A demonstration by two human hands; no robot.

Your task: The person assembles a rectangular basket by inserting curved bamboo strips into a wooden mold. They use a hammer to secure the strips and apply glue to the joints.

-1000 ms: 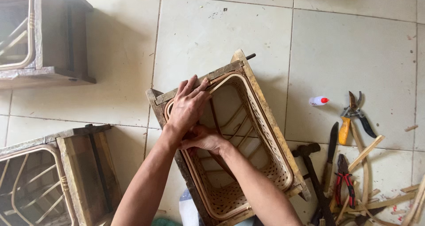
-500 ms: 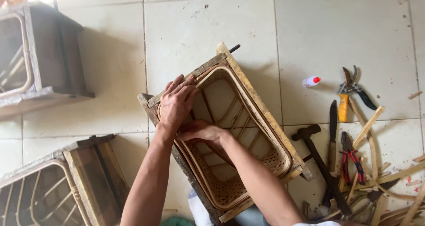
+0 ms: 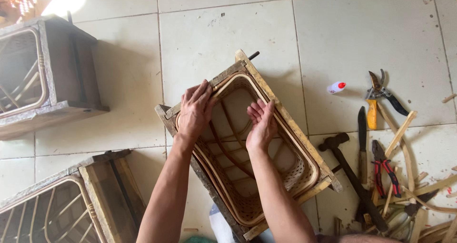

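Three wooden frames with cane inlays lie on the floor: one in the middle [image 3: 285, 124], one top left [image 3: 62, 71], one bottom left [image 3: 95, 176]. One hammer [image 3: 350, 176], one knife [image 3: 362, 148], one red-handled pliers [image 3: 384, 169], one pruning shears [image 3: 378, 98], one small glue bottle [image 3: 336, 87]. Two hands: left [image 3: 194, 112], right [image 3: 261, 124].

This is a small craft workshop for rattan work, set up on a pale tiled floor [image 3: 200, 33]. Wooden forms with cane frames [image 3: 43, 76] sit around, another [image 3: 62, 205] lies nearby, and tools are spread at one side: a hammer [image 3: 352, 176], pruning shears [image 3: 381, 93], red-handled pliers [image 3: 383, 169], a knife [image 3: 362, 143] and cut cane offcuts [image 3: 423, 195].
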